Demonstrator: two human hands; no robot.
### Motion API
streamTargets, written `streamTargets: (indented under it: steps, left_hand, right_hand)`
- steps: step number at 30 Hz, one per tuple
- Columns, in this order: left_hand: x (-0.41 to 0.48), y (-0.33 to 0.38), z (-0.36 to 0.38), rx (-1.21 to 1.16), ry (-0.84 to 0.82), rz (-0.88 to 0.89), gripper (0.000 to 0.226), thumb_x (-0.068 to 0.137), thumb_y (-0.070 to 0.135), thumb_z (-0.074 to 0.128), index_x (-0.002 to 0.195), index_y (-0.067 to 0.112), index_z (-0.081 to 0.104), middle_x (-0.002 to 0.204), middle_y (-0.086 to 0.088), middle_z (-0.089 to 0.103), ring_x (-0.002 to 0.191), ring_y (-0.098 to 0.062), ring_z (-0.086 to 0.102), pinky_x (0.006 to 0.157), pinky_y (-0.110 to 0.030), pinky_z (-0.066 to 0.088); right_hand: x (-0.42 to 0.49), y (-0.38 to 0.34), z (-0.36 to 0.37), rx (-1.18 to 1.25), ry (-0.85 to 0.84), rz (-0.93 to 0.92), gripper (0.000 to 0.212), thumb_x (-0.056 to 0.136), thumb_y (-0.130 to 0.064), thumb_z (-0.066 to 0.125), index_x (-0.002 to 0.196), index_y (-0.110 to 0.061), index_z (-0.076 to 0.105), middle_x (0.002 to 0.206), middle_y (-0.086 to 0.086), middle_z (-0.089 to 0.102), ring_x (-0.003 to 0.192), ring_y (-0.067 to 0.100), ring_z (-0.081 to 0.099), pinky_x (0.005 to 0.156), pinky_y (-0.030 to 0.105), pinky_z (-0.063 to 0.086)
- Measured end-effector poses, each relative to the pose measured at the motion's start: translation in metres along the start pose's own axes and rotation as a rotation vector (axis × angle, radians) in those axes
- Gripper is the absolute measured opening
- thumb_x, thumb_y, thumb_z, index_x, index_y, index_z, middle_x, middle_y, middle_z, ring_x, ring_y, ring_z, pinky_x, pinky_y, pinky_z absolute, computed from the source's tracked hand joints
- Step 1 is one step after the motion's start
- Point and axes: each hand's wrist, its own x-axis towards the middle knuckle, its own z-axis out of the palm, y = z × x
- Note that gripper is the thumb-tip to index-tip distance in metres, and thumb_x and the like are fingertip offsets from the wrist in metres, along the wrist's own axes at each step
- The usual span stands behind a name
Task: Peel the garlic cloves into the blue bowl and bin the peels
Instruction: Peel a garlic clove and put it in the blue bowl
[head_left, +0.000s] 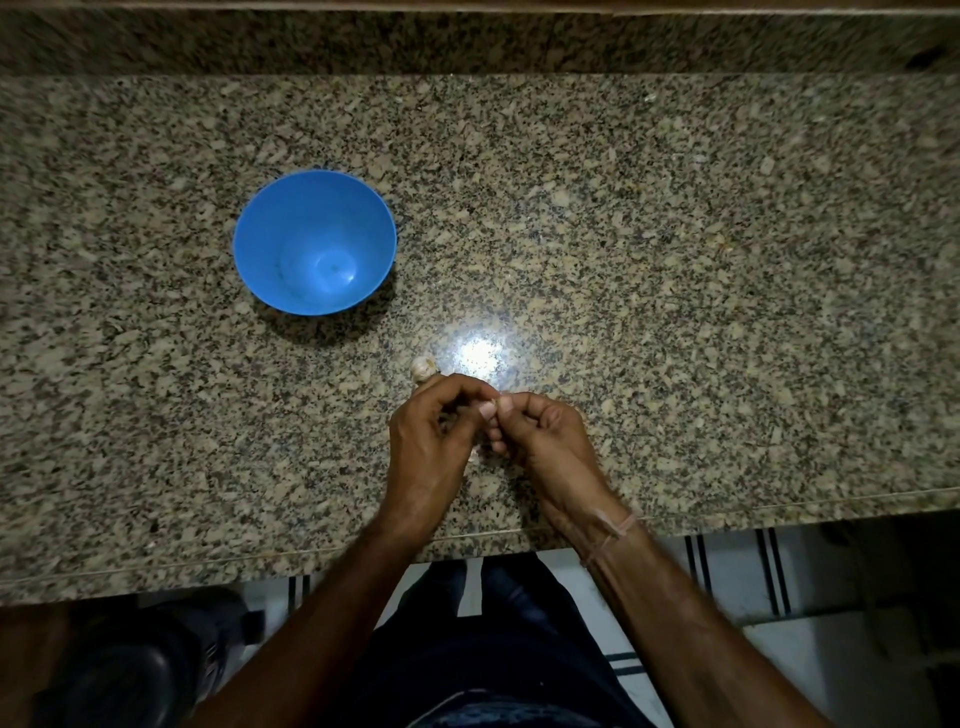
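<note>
An empty blue bowl (314, 241) stands on the speckled granite counter (649, 260), left of centre. My left hand (428, 436) and my right hand (540, 441) meet near the counter's front edge, fingertips pinched together on a small garlic clove (491, 410) that the fingers mostly hide. A pale garlic piece (423, 368) lies on the counter just beyond my left hand. A small pale scrap (475, 457), perhaps peel, lies on the counter under the hands.
The counter's front edge (311, 551) runs just below my wrists. A raised granite ledge (467, 41) borders the back. Below the counter, a dark round object (130, 670) sits at the lower left above striped floor tiles (769, 571).
</note>
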Motion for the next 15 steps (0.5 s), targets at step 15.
streamTargets:
  steps: [15]
  left_hand:
    - [0.005,-0.018,0.007,0.052,0.12,-0.242,0.031,0.095,0.033,0.073,0.072,0.013,0.068,0.065,0.001,0.065,0.06,-0.008,0.057,0.062,-0.03,0.049]
  right_hand:
    - [0.002,-0.001,-0.008,0.013,-0.018,-0.043,0.012,0.101,-0.013,0.066,0.097,-0.002,0.07,0.084,0.012,0.067,0.076,0.018,0.062,0.077,0.036,0.054]
